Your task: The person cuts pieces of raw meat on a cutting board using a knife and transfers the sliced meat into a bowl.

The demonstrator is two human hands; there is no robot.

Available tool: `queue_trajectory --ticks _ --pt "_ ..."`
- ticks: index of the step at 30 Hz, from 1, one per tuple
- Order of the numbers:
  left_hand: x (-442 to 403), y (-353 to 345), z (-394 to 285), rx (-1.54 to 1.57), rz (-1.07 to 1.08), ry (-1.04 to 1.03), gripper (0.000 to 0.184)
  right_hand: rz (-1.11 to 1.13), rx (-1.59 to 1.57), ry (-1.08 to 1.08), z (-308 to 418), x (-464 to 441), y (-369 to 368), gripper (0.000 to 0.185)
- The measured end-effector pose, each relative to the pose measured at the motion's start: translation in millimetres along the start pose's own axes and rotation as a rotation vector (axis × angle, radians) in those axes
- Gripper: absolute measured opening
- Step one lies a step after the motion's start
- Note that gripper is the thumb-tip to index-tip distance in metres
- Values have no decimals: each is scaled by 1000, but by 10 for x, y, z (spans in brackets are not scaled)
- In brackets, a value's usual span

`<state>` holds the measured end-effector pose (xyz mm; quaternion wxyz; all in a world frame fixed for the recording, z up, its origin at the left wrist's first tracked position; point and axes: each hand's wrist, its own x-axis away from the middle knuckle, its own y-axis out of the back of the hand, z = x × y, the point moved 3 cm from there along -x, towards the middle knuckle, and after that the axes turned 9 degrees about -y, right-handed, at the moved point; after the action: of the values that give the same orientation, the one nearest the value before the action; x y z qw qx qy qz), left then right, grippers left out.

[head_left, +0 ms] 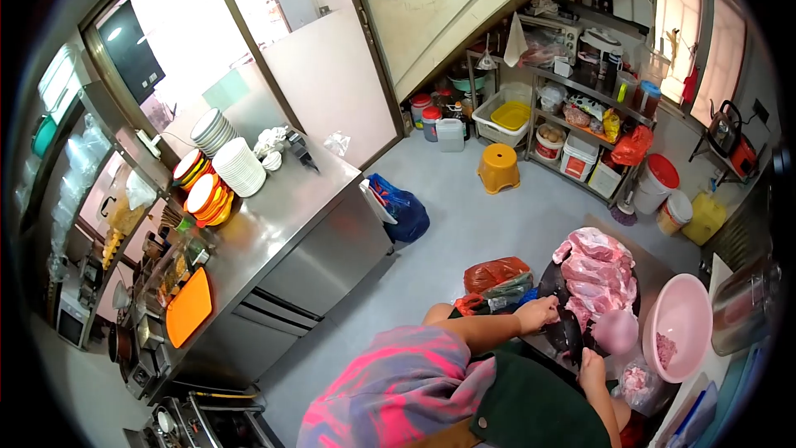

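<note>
Large pieces of raw pink meat (593,270) lie heaped on a dark surface at the right. Just in front of them is a glossy black object (566,335), whose exact kind I cannot make out. My left hand (537,315) is closed at its upper left edge. Closed at its lower end is my right hand (592,370), with the fingertips partly hidden. A smooth, rounded pink lump (615,332) sits against the meat, slightly blurred. Beside it stands a pink basin (681,315) with some minced meat (665,350) in it.
A clear bag of meat (637,383) lies near my right forearm. Red and dark plastic bags (496,275) are left of my left hand. Beyond are a yellow stool (498,168), a loaded metal rack (580,129) and a steel counter (286,207) with stacked plates (240,168).
</note>
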<state>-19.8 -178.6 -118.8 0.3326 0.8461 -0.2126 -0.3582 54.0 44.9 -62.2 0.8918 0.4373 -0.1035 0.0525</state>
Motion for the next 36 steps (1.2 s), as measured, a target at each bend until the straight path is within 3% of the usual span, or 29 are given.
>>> queue_trajectory --ticks 6,10,13,16,19,24,27,33,36 --pt "62 -285 155 20 11 34 14 -14 48 109 224 -163 -66 41" --pt "-19 -184 104 3 130 -22 15 10 69 98 177 -436 -275 40" --pt "3 -358 236 47 72 -79 14 -40 20 136 385 -744 -482 42" --pt "43 -448 314 -112 58 -169 14 -110 23 154 388 -987 -620 43" --pt "55 -372 241 -55 30 -136 15 -75 26 181 225 -780 -554 45" --pt "69 -321 219 60 0 -19 16 -24 -12 21 0 -117 -109 43" --pt "57 -248 121 112 7 19 14 -17 -71 -81 -243 -159 -104 43" --pt "52 -275 137 48 22 -22 13 79 -3 -94 367 31 67 42" --pt "73 -624 345 74 89 -134 10 -30 17 80 128 -335 -301 42"
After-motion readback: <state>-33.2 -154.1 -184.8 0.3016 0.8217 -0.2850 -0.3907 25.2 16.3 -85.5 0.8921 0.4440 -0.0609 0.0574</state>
